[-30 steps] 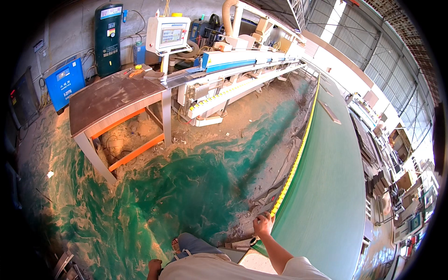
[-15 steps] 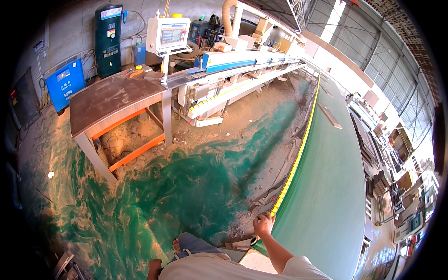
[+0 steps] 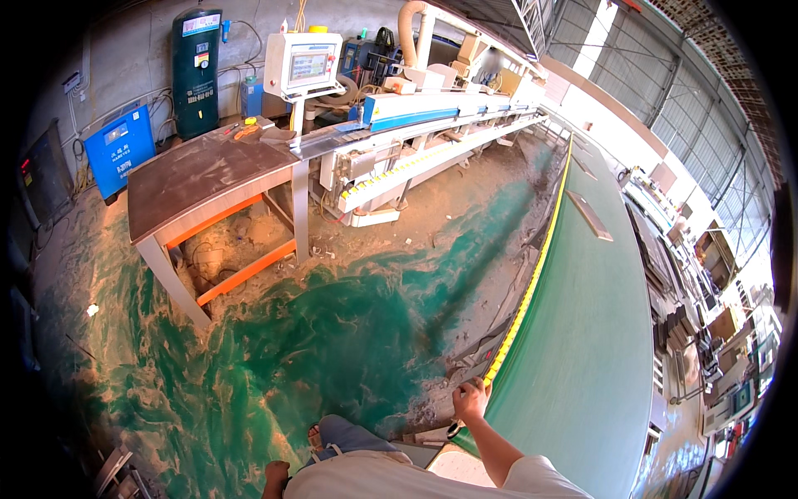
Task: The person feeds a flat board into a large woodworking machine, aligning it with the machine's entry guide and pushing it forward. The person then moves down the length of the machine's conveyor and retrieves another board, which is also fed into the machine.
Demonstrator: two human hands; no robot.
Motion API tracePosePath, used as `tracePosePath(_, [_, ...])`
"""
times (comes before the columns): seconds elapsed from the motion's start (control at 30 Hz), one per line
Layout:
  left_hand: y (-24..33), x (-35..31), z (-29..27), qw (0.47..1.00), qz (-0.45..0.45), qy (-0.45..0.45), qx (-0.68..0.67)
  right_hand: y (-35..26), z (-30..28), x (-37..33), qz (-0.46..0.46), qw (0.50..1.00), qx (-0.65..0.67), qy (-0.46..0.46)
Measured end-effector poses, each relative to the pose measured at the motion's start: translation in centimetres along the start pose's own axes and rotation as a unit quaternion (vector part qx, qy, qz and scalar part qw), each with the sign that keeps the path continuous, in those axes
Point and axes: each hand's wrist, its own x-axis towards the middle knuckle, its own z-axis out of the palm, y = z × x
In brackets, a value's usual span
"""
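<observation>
My right hand [image 3: 471,401] is at the near end of a long row of yellow rollers [image 3: 517,323]. Its fingers are curled over the rail's end, beside the edge of a wide green conveyor belt [image 3: 573,333]. A small round dark part shows just under the wrist. My left hand [image 3: 276,472] hangs low by my side, away from the belt; its fingers cannot be made out. Farther along on the belt lies a narrow brown board [image 3: 589,216], with a smaller one [image 3: 584,168] beyond it.
To the left stands a brown-topped table [image 3: 212,179] with orange rails. Behind it are a screen panel [image 3: 306,65], a blue cabinet [image 3: 119,150] and a dark green tank [image 3: 195,75]. A long white-and-blue machine [image 3: 424,116] runs into the distance. Stacked boards [image 3: 682,328] stand right of the belt.
The view has shifted very slightly, moving the scene a few pixels to the right. My hands and the boards on the belt look the same.
</observation>
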Motion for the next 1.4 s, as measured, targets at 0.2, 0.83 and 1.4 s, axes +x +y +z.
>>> tracePosePath(0.2, [2.1,-0.4,-0.1,0.992,-0.115,-0.039,-0.024,0.9,-0.1,-0.6,0.017,1.000,-0.005,-0.008])
tracePosePath(0.83, [2.3,-0.3,-0.1,0.987,-0.154,-0.040,-0.034,1.3,0.3,-0.8,0.010,1.000,-0.012,0.001])
tracePosePath(1.4, [-0.2,0.7,0.7,0.992,-0.107,-0.062,0.012,0.7,0.6,-0.4,-0.002,0.999,-0.027,0.017])
